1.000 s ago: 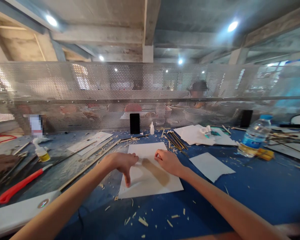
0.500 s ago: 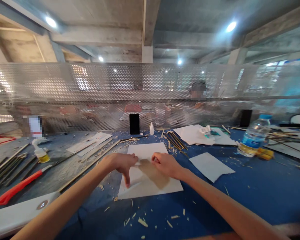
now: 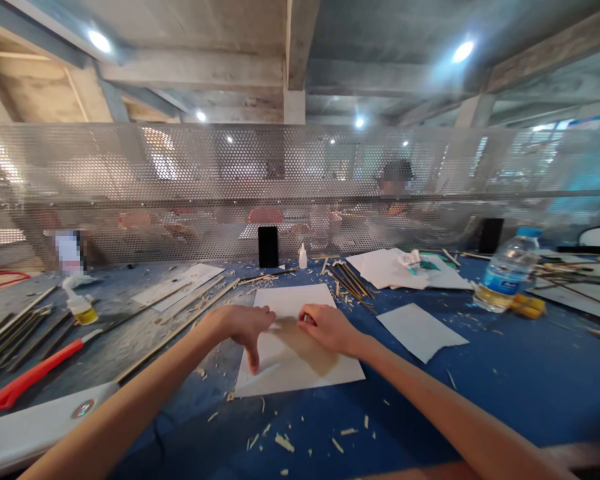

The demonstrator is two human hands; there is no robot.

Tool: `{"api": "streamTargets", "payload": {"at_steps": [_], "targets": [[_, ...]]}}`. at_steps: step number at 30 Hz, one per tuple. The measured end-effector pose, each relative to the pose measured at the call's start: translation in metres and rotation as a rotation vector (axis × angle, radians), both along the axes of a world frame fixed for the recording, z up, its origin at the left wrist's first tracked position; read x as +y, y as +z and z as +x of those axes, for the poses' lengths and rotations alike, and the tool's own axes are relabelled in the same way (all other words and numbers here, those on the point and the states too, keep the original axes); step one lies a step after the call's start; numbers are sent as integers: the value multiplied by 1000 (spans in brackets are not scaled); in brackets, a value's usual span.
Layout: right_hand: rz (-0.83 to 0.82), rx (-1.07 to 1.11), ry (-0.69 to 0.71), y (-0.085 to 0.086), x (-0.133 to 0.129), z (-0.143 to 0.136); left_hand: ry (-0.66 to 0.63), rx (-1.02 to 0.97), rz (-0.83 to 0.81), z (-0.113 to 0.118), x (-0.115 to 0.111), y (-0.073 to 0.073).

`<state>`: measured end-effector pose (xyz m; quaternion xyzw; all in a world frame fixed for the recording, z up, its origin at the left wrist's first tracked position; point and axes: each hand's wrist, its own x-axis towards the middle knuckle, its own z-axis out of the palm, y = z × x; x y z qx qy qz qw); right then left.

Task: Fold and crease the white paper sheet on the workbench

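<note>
A white sheet of paper (image 3: 280,300) lies on the blue table in front of me. My left hand (image 3: 250,328) rests on its left side, thumb spread away from the fingers and pointing down the sheet. On the right part of the sheet is my right hand (image 3: 327,327), its fingers curled together in a pinch; whatever they hold, if anything, is too small to make out. A brown shadow falls on the paper below the right hand. A small gap separates the two hands.
A red-handled knife (image 3: 40,373), a white device (image 3: 45,423) and a yellow-labelled glue bottle (image 3: 83,308) are at left. A white bottle (image 3: 303,256) and black phone (image 3: 268,247) stand behind. At right are a torn sheet (image 3: 420,332) and a water bottle (image 3: 507,273).
My right hand has shifted slightly left across the paper, closer to my left hand. My left hand stays in place on the sheet.
</note>
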<state>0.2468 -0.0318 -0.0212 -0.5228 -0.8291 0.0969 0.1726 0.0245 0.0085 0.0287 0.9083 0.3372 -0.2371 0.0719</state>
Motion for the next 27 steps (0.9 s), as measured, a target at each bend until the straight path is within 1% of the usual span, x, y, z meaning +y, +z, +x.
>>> {"api": "streamTargets", "payload": {"at_steps": [3,5,7,10,12,17,22,27], "targets": [[25,-48,-91,3,4,7,9,3,-5,0,0,1],[27,-58,-112,5,4,11,10,-7,-7,0,0,1],[31,-68,-92,6,3,11,8,-17,-9,0,0,0],[65,-81,0,3,-1,6,1,-23,-2,-1,1,-2],[82,-97,27,2,-1,4,-8,-23,6,-1,2,-2],[77,-109,-76,0,6,11,2,-9,-13,-1,1,0],[73,-66,-91,-1,9,14,5,-33,-19,-2,0,1],[61,-31,-102,2,7,13,24,2,-27,0,-2,4]]}}
